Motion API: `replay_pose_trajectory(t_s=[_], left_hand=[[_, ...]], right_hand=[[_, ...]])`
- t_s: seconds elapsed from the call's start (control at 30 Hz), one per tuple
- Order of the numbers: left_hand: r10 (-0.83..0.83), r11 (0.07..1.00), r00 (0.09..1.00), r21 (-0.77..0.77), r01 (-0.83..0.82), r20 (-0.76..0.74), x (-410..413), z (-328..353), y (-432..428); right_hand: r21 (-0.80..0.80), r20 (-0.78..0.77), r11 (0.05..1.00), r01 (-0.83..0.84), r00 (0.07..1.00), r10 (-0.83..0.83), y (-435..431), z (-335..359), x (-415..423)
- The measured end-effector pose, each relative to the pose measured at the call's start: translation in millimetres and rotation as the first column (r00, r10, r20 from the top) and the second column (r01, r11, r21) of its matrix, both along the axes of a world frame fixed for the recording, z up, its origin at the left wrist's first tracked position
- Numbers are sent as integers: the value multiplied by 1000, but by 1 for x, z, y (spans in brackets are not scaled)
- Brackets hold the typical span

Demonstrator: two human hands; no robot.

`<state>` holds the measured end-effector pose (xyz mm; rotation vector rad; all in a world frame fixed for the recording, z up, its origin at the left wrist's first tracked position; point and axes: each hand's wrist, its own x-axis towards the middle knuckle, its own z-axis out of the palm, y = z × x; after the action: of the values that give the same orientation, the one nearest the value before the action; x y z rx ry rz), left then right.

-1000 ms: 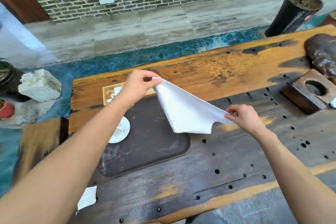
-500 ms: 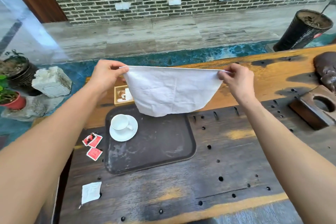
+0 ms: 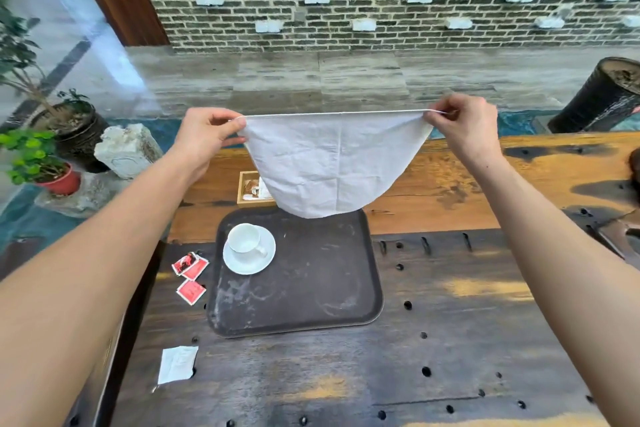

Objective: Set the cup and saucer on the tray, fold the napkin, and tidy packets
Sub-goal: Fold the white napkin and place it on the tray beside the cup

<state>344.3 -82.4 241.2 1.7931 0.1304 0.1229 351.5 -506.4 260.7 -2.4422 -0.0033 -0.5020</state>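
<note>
The left hand [image 3: 207, 135] pinches one top corner of the white napkin [image 3: 332, 163] between thumb and fingers; the right hand [image 3: 462, 125] pinches the opposite corner, fingers curled shut; the top edge runs taut between them and the cloth hangs in the air above the tray's far edge. The napkin hides most of a small wooden box [image 3: 251, 189] behind it; its contents are hard to make out. On the dark tray [image 3: 311, 295], at its near-left part, the cup [image 3: 244, 239] sits on the saucer [image 3: 249, 260]; red packets [image 3: 190, 274] lie on the table [image 3: 450, 322] just left of the tray; a white packet [image 3: 177, 363] lies nearer the camera.
</note>
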Motion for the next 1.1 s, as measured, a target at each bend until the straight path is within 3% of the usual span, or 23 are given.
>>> replay_pose_trajectory(t_s=[0.2,0.37,0.7,0.97,1.1], left_hand=[[-77,994,997,80,79,-25,-36,-16,-3],[-142,987,973,50,153,-181,-93,-52,-6],[-147,976,874,77,205,-463,-170,-150,-11],[-21,991,869,103,83,-494,-166,-181,-7],[50,971,885,229,65,-463,-138,-189,-14]], right_hand=[[-44,-56,994,-102,993,100,-27,-28,-38],[46,-229,985,-167,958,173,-56,-79,-91],[300,-531,949,-98,810,251,-75,-190,-164],[404,-535,914,-20,805,255,-62,-217,-149],[412,-562,908,71,804,192,-58,-227,-129]])
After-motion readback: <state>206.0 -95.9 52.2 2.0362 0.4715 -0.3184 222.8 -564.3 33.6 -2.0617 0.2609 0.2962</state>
